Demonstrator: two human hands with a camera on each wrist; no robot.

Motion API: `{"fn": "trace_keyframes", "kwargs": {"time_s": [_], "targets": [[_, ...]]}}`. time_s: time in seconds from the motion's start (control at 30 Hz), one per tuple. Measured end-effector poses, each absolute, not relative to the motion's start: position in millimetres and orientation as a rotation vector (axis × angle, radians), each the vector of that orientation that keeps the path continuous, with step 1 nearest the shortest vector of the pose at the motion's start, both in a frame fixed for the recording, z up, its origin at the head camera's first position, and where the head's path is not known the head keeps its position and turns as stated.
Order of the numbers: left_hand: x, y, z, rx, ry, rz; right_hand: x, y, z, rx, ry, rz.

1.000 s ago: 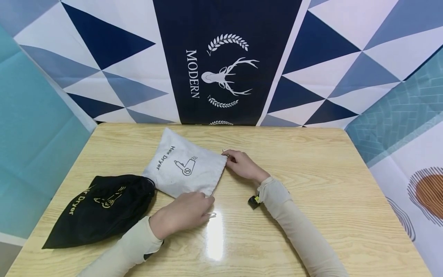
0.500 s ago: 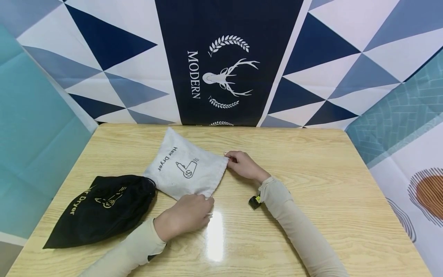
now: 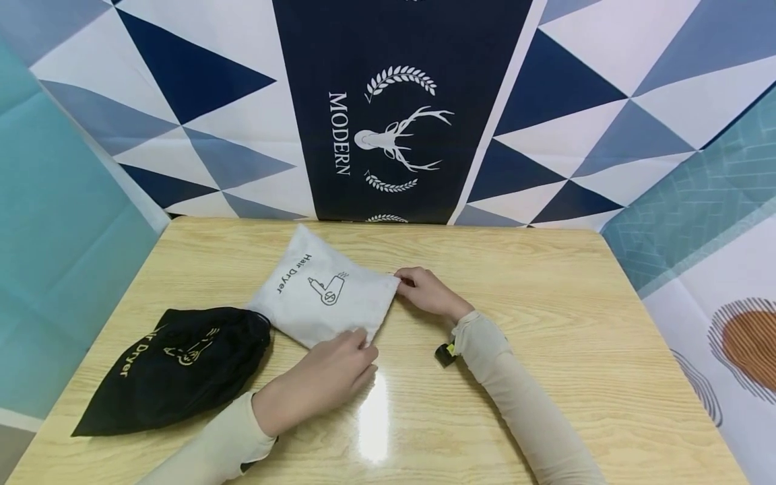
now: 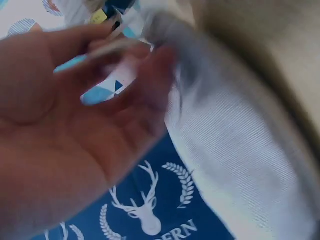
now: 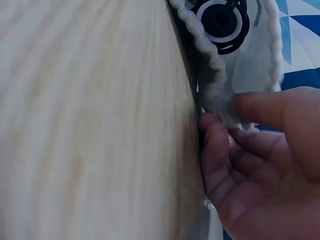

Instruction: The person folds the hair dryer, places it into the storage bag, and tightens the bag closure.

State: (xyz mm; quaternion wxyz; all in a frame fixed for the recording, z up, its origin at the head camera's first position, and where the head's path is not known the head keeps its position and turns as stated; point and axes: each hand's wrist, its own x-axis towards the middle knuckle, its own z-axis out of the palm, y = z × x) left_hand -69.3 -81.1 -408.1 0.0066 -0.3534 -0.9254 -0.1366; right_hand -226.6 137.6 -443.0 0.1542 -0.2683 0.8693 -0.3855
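Note:
A white drawstring pouch (image 3: 358,296) printed "Hair Dryer" lies on the table. My left hand (image 3: 324,377) pinches the near corner of its mouth; in the left wrist view a pale cord (image 4: 107,48) runs across the fingers, which are blurred. At the mouth's far corner, my right hand (image 3: 427,289) pinches the cloth between thumb and fingers. The right wrist view looks into the parted mouth, where a dark round end with a pale ring (image 5: 222,22) shows inside. Left of the white pouch lies a full black drawstring pouch (image 3: 206,377), also printed.
The wooden table (image 3: 545,323) carries both pouches on its left half. A patterned cloth backdrop (image 3: 388,135) with a deer head rises behind the table's far edge. The black pouch's gathered neck lies against the white pouch's left corner.
My left hand has shifted slightly, its fingers now a little higher on the pouch's near corner. The cord end that stuck out below it is hidden. My right hand stays at the far corner.

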Motion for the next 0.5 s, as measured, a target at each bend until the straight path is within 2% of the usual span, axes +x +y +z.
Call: {"fn": "trace_keyframes", "kwargs": {"time_s": [0.27,0.5], "targets": [[-64.7,-91.3,-407.1,-1.291,-2.782,-0.981,-225.4,135.2,-441.4,-0.767,2.463,-1.081],[-61.2,-99.6,-411.6,-1.177,-2.834,-0.967,-220.3,137.0,-438.9,-0.941,2.236,-1.100]]}}
